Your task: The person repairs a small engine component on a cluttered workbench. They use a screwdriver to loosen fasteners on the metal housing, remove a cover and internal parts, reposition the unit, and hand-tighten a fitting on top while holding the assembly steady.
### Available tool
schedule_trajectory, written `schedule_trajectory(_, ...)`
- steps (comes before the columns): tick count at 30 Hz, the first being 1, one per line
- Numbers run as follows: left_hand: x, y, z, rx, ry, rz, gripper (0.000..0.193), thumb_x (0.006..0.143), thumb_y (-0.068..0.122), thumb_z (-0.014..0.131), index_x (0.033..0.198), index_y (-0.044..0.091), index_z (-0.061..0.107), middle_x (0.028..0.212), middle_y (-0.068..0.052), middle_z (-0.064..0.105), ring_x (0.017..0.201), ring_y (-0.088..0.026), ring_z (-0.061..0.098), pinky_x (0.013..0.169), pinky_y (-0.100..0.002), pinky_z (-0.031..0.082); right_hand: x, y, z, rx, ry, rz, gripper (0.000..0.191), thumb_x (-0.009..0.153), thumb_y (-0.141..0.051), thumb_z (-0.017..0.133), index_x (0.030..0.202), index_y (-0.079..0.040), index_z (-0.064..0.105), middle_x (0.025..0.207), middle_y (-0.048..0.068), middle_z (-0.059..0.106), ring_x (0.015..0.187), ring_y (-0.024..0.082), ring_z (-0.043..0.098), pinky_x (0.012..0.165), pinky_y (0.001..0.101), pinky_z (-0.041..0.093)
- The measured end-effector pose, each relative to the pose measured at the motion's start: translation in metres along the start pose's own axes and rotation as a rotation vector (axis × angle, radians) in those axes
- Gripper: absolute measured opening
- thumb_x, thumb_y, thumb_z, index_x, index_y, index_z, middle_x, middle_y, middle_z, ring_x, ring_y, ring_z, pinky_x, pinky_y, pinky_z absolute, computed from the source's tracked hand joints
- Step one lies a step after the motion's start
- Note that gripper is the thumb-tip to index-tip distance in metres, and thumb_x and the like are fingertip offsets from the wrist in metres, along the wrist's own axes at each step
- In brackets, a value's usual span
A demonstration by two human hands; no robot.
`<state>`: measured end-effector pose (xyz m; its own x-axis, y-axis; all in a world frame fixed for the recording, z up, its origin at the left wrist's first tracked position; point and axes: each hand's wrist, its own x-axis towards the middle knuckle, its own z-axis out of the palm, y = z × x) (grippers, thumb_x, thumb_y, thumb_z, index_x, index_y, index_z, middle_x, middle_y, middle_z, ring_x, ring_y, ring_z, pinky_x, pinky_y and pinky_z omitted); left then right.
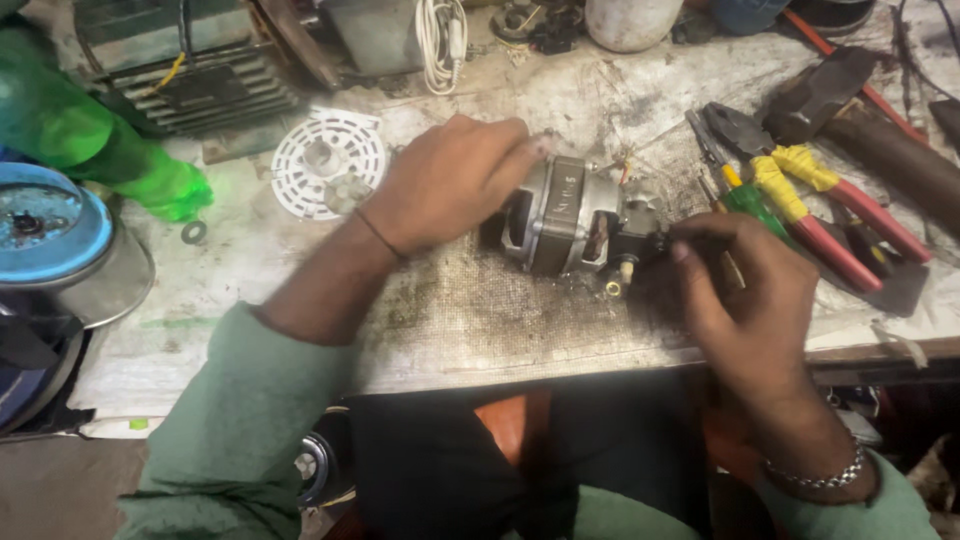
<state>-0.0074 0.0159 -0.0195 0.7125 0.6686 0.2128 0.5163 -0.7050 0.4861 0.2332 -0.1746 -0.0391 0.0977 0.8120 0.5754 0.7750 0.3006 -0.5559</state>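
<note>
Grey electric motor (565,215) lies sideways on workbench.

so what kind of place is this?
Likely a small appliance repair bench: both hands work on an electric motor, pliers and a hammer lie alongside on a grimy worktop.

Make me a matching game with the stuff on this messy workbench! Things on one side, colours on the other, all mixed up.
Things:
1. pliers handles
2. round vent disc
3. plastic bottle
4. motor body

Colours:
A. green
B. grey metal
C. red with yellow tape
D. white

Pairs: 1-C, 2-D, 3-A, 4-B
</note>
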Motion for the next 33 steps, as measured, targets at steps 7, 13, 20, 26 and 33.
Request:
schedule_trajectory(7, -0.005, -0.01, -0.037, -0.018, -0.443, -0.134, 0.025, 0.098, 0.027, 0.06, 0.098, 0.009, 0.077, 0.067, -0.004, 0.069, 0.05, -0.012, 0.056, 0.047, -0.028, 0.047, 0.0, -0.001, 0.001, 0.037, -0.102, 0.032, 0.039, 0.089, -0.018, 0.077, 0.116, 0.003, 0.058, 0.103, 0.013, 0.072, 0.093, 0.019, 0.075, 0.085, 0.0311, 0.06)
schedule_trajectory(13, -0.008, -0.005, -0.05, -0.044, -0.479, -0.002, 0.02, 0.092, 0.021, 0.067, 0.101, 0.008, 0.08, 0.071, -0.005, 0.076, 0.051, -0.012, 0.064, 0.048, -0.027, 0.05, 0.001, 0.01, 0.01, -0.306, -0.149, -0.133, 0.068, 0.077, -0.047, 0.087, 0.115, 0.0, 0.058, 0.104, 0.014, 0.07, 0.093, 0.025, 0.067, 0.093, 0.0441, 0.048)
schedule_trajectory(20, -0.01, 0.001, -0.05, -0.025, -0.452, 0.034, 0.007, 0.082, 0.01, 0.076, 0.086, 0.005, 0.073, 0.072, -0.005, 0.074, 0.057, -0.014, 0.072, 0.049, -0.028, 0.056, -0.003, 0.014, 0.009, -0.363, -0.17, -0.121, 0.07, 0.083, -0.046, 0.083, 0.128, 0.0, 0.054, 0.11, 0.016, 0.07, 0.1, 0.028, 0.066, 0.101, 0.0482, 0.046)
schedule_trajectory(26, -0.007, -0.007, -0.047, -0.119, -0.425, 0.027, 0.038, 0.07, 0.028, 0.094, 0.073, 0.004, 0.065, 0.071, -0.007, 0.07, 0.059, -0.017, 0.065, 0.051, -0.035, 0.051, -0.001, 0.01, 0.01, -0.293, -0.117, 0.01, 0.054, 0.096, -0.024, 0.08, 0.134, 0.001, 0.051, 0.113, 0.017, 0.069, 0.105, 0.028, 0.068, 0.096, 0.0421, 0.051)
schedule_trajectory(33, 0.0, -0.004, -0.024, -0.373, -0.045, 0.624, 0.069, 0.077, 0.043, 0.099, 0.126, 0.004, 0.069, 0.121, -0.011, 0.071, 0.109, -0.02, 0.07, 0.085, -0.028, 0.064, -0.001, 0.007, 0.01, -0.548, -0.189, -0.029, 0.022, 0.093, -0.023, 0.081, 0.104, -0.012, 0.066, 0.091, 0.005, 0.072, 0.085, 0.025, 0.064, 0.089, 0.0475, 0.043)
